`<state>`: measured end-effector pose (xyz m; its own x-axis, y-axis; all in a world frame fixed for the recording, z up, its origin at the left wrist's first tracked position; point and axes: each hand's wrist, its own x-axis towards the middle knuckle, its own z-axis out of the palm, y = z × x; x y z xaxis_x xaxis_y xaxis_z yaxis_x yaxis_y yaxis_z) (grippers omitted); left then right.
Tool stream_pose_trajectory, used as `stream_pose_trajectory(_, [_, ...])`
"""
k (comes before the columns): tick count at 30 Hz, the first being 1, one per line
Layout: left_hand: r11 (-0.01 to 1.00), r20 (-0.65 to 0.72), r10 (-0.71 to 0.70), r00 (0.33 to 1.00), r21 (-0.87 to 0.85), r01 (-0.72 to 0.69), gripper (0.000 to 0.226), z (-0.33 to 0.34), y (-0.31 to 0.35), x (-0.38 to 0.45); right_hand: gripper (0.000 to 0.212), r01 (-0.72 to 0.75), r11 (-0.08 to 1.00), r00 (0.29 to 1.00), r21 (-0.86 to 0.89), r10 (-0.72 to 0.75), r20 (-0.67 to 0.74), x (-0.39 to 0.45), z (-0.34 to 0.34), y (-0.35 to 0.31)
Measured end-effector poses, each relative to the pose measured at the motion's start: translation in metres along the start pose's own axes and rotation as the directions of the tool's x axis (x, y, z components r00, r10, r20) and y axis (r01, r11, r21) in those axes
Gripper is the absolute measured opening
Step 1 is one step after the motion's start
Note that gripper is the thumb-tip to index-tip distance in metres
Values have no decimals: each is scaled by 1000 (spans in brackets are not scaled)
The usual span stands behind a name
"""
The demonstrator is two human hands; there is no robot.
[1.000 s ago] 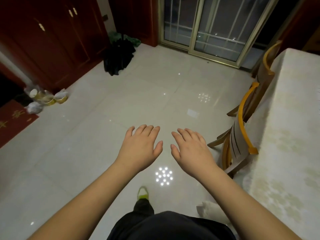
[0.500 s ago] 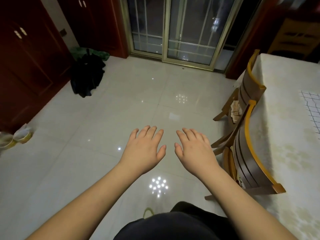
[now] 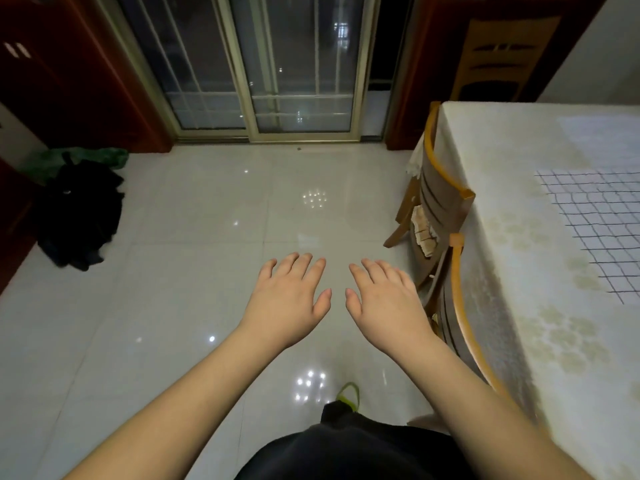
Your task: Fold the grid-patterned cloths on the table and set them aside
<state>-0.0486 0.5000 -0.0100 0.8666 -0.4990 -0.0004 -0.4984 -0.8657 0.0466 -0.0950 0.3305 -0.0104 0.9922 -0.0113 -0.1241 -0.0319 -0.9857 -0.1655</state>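
Left hand [image 3: 289,299] and right hand [image 3: 388,303] held out side by side, palms down, fingers spread, holding nothing, above bare floor [image 3: 194,271]. Grid-patterned cloth [image 3: 595,226] lies flat on the table [image 3: 512,271], right of the right hand, beyond two chairs [image 3: 446,271] along the table edge.

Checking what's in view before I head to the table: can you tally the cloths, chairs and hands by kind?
Grid-patterned cloth: 1, flat on the table, cut off by the frame edge
Wooden chairs: 3, near chair, next chair, far chair
Hands: 2, left hand and right hand, both open and holding nothing
Total: 6
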Motion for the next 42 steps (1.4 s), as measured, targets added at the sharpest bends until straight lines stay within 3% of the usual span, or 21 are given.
stream_pose_trajectory(5, [998, 31, 53, 998, 30, -54, 59, -1, 8, 88, 58, -87, 996, 994, -13, 86, -65, 69, -15, 46])
stream_pose_trajectory(15, [980, 53, 198, 979, 17, -199, 59, 0, 11, 234, 54, -238, 971, 969, 11, 238, -63, 169, -32, 101])
stream_pose_trajectory(22, [943, 109, 331, 937, -16, -332, 82, 10, -5, 338, 54, -387, 922, 918, 11, 386, -91, 248, -39, 132])
stream_pose_trajectory(25, [922, 121, 387, 914, -30, -387, 71, 4, -19, 383, 51, -442, 897, 896, 9, 442, -40, 285, -52, 137])
stream_pose_trajectory(31, [837, 38, 544, 838, -97, -539, 60, -2, -36, 460, 69, -545, 839, 836, -13, 541, -93, 342, -72, 146])
stream_pose_trajectory(35, [775, -2, 624, 782, -130, -619, 55, 0, -15, 501, 51, -611, 791, 790, -35, 606, -97, 354, -89, 167])
stream_pose_trajectory(42, [580, -42, 808, 587, -113, -806, 51, 4, 71, 554, 64, -788, 610, 601, 77, 791, -115, 340, -88, 226])
